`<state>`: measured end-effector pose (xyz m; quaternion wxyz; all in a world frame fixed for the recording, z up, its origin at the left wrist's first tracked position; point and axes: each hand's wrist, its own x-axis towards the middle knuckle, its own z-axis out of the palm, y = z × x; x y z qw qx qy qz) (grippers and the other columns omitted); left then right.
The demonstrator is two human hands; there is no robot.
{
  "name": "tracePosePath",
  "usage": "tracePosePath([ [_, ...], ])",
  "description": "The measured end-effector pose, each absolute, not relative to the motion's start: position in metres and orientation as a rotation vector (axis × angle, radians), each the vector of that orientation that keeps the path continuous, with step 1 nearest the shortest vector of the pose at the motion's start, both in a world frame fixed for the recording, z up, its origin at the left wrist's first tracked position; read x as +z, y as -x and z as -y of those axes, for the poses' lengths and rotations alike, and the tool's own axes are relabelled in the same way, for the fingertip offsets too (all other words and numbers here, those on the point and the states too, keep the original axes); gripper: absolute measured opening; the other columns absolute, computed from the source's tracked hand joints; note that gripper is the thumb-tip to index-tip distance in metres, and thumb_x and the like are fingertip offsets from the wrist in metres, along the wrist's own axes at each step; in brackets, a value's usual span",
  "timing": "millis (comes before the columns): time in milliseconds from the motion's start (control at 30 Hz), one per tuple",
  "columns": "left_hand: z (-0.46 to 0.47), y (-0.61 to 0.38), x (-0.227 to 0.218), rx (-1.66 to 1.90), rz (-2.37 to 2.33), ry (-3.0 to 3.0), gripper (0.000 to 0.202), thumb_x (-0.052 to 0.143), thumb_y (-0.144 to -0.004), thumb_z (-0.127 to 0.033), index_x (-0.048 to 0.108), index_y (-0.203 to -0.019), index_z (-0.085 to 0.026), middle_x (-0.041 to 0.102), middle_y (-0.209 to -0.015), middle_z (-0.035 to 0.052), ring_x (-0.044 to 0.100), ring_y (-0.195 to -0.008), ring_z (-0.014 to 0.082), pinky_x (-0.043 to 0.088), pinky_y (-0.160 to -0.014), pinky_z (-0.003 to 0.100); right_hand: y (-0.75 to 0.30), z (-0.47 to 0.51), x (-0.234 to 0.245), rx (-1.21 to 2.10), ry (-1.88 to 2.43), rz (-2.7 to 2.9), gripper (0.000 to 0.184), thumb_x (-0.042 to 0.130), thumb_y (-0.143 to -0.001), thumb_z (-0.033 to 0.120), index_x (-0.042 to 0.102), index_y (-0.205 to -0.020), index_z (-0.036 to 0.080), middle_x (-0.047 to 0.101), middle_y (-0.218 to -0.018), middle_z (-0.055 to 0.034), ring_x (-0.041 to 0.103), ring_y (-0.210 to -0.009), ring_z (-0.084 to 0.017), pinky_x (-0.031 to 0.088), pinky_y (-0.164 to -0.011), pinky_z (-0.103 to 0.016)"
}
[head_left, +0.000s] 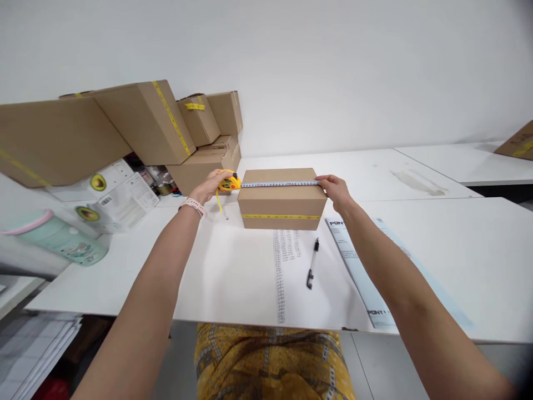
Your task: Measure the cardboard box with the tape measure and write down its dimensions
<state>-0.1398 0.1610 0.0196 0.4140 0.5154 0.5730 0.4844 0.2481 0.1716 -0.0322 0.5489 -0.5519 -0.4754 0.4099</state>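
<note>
Currently, left grip (213, 186): wrapped around the yellow tape measure (233, 182), at the carton's left end; a yellow strap (219, 201) dangles below.
Right grip (336, 190): fingertips holding the end of the tape blade (278, 184) at the carton's right edge.
Blade: drawn out straight across the carton's top, numbers facing up.
Carton (282, 201): on the bench (441, 233) between both hands, yellow tape along its near side.
Notebook (254, 278): open just before the carton, handwriting on the right page.
Pen (313, 264): lying on that page, uncapped or not too small to tell.
Pale blue printed bag (353, 266): flat beside the notebook, partly under the right forearm.
Left side: stacked cardboard boxes (141, 122), avocado-printed boxes (120, 203), a mint tumbler (62, 239).
</note>
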Motion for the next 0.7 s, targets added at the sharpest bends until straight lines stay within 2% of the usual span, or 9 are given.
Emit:
tracePosePath([
  [233, -0.166, 0.143, 0.017, 1.176, -1.466, -1.324, 0.034, 0.078, -0.070, -0.039, 0.064, -0.093, -0.018, 0.073, -0.093, 0.0061, 0.070, -0.081, 0.0191, 0.058, -0.069, 0.029, -0.249, -0.178, -0.036, 0.875, 1.354, 1.226, 0.016, 0.066, -0.069, 0.024, 0.072, -0.083, 0.018, 0.070, -0.084, -0.0039, 0.061, -0.076, -0.017, 0.049, -0.071, -0.032],
  [433, -0.153, 0.138, 0.020, 1.162, -1.422, -1.337, 0.035, 0.076, -0.070, -0.040, 0.064, -0.095, -0.018, 0.074, -0.093, 0.0066, 0.071, -0.087, 0.0221, 0.060, -0.071, 0.032, -0.249, -0.181, -0.040, 0.823, 1.371, 1.229, 0.015, 0.066, -0.071, 0.024, 0.072, -0.083, 0.019, 0.071, -0.085, -0.0042, 0.062, -0.078, -0.018, 0.051, -0.072, -0.032],
  [700, -0.121, 0.132, 0.023, 1.192, -1.445, -1.332, 0.033, 0.076, -0.070, -0.037, 0.063, -0.094, -0.017, 0.073, -0.091, 0.0069, 0.071, -0.081, 0.0204, 0.058, -0.066, 0.029, -0.254, -0.167, -0.042, 0.843, 1.311, 1.247, 0.013, 0.066, -0.071, 0.022, 0.072, -0.082, 0.018, 0.071, -0.085, -0.0040, 0.062, -0.078, -0.018, 0.050, -0.077, -0.034],
])
